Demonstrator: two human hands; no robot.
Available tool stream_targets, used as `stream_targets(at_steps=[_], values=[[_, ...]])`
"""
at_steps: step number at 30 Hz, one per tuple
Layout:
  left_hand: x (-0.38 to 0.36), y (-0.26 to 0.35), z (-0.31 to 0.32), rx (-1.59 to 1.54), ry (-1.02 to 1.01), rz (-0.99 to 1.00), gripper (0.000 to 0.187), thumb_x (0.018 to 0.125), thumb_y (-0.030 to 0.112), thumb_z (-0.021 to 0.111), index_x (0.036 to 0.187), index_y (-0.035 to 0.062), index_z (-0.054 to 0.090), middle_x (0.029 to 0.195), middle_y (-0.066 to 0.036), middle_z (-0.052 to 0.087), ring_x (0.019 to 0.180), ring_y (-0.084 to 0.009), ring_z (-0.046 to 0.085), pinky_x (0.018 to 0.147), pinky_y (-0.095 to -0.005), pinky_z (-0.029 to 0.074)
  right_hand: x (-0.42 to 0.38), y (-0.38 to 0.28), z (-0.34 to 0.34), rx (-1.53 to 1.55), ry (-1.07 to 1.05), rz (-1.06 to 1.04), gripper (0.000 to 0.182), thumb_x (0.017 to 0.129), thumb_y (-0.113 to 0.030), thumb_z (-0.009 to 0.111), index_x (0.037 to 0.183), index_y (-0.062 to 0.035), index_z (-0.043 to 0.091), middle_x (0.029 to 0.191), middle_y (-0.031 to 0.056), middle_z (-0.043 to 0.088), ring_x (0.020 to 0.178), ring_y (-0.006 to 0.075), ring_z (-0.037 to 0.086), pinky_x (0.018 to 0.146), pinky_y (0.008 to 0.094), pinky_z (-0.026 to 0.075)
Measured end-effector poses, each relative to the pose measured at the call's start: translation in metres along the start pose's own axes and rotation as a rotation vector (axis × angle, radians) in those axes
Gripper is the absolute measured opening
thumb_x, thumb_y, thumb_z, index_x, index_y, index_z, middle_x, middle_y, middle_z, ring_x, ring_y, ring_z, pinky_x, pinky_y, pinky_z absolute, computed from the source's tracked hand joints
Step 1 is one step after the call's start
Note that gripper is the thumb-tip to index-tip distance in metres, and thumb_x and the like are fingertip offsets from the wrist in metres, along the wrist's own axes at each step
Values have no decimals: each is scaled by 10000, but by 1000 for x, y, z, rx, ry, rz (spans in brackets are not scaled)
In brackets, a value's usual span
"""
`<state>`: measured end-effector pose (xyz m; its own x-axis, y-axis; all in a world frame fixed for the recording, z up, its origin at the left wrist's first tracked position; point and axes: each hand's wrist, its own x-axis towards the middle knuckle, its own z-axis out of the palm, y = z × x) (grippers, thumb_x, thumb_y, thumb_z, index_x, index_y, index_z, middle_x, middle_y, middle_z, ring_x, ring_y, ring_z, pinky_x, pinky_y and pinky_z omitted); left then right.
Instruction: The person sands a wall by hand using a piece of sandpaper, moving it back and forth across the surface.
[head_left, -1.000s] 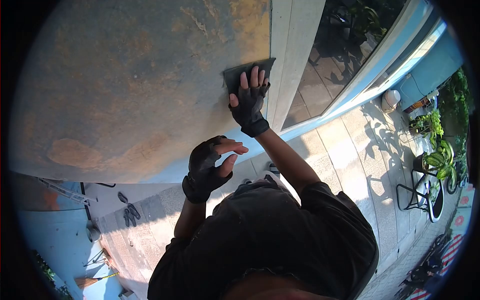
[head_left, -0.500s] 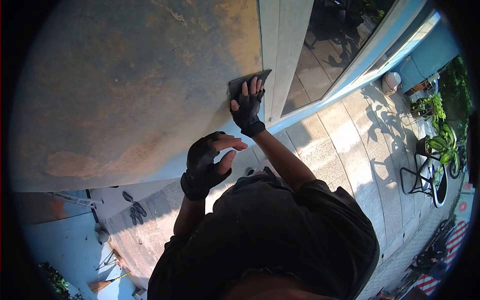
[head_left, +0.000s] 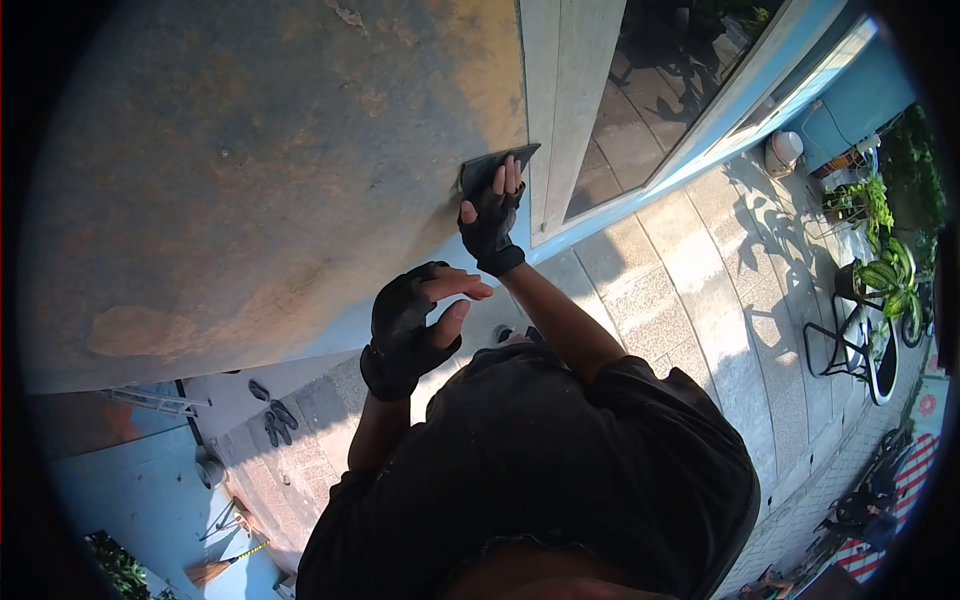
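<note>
Flat against the wall (head_left: 270, 180), my right hand (head_left: 490, 220) in a black fingerless glove presses a dark sheet of sandpaper (head_left: 482, 172). The sheet lies near the wall's edge, beside the pale door frame (head_left: 565, 110), and its corners show beyond my fingertips. The wall is mottled grey-brown with orange-tan patches and light blue along its lower part. My left hand (head_left: 405, 330), gloved the same way, hovers below and left of the right one. Its fingers are curved with the thumb apart, and nothing shows between them.
A glass pane (head_left: 670, 90) stands right of the frame. Potted plants (head_left: 890, 275), a black metal stand (head_left: 835, 345) and a white bucket (head_left: 785, 150) line the right side. Dark sandals (head_left: 280, 420), a ladder (head_left: 155, 400) and a broom (head_left: 210, 572) are at lower left.
My right hand has shifted very slightly down with the sandpaper along the wall's edge. My left hand stays nearly in place. The view has tilted a little.
</note>
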<state>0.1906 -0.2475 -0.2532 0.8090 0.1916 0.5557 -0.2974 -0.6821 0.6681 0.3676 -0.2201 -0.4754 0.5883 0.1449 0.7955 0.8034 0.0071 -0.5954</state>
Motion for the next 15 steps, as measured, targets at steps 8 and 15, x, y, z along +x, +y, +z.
stream_targets(at_steps=[8,15], values=[[-2,-1,-1,-22,3,-31,235,929,11,625,1162,14,660,951,-141,775,874,-274,752,823,-378,581,8,-7,-4,-98,-28,57,728,1032,-456,474,1513,85,394,1583,318,289,1458,504,293,1193,592,235],[-2,0,-2,-17,31,-27,210,919,16,631,1125,13,674,942,-139,774,871,-270,753,827,-381,581,8,-4,3,-46,-1,69,778,1035,-475,470,1567,60,283,1643,346,167,1517,542,179,1207,613,201]])
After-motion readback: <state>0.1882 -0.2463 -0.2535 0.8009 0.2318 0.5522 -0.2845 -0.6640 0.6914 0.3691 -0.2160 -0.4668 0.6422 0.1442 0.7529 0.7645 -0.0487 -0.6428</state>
